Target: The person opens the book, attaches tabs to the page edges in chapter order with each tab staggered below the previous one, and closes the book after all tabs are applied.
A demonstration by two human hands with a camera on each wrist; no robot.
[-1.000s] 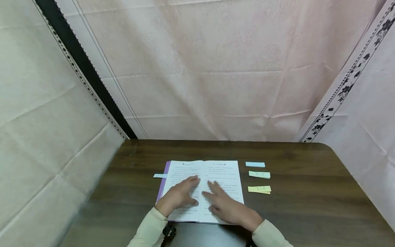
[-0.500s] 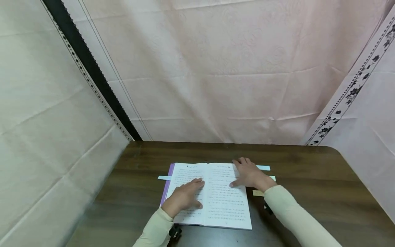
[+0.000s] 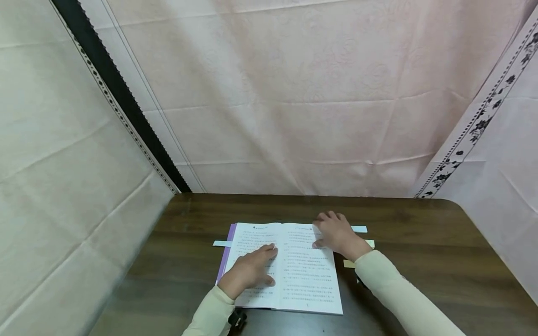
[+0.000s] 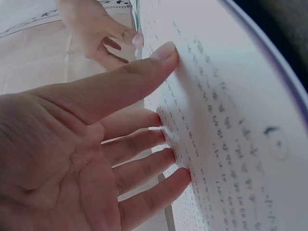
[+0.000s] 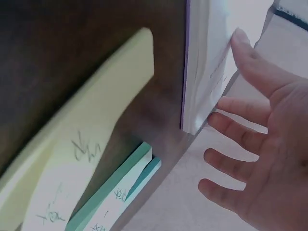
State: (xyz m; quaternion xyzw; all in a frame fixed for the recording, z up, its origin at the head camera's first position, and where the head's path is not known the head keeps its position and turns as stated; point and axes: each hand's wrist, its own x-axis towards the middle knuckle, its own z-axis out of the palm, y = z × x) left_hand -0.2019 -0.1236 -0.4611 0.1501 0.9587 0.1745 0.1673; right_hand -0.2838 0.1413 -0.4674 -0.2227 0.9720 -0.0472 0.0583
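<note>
An open book (image 3: 311,284) with a purple cover edge and printed pages lies flat on the table. My left hand (image 3: 250,270) rests on its left page, fingers extended; in the left wrist view the fingertips and thumb (image 4: 164,52) meet the paper. At the upper right corner of the right page is my right hand (image 3: 339,237). Its thumb (image 5: 240,37) lies against the page, while the other fingers stay spread and slightly bent by the book's edge. A pale blue sticky tab (image 3: 221,243) juts out from the book's left side.
Right of the book, partly under the right arm, lie pads of sticky notes: blue (image 3: 360,229), green (image 3: 370,243) and yellow (image 3: 349,264). Handwriting shows on the yellow pad in the right wrist view. Pale cloth curtains (image 3: 294,116) hang behind the wooden table (image 3: 420,247).
My right hand has moved from the middle of the right page up and right to its upper corner, then stayed there. The left hand has remained on the left page.
</note>
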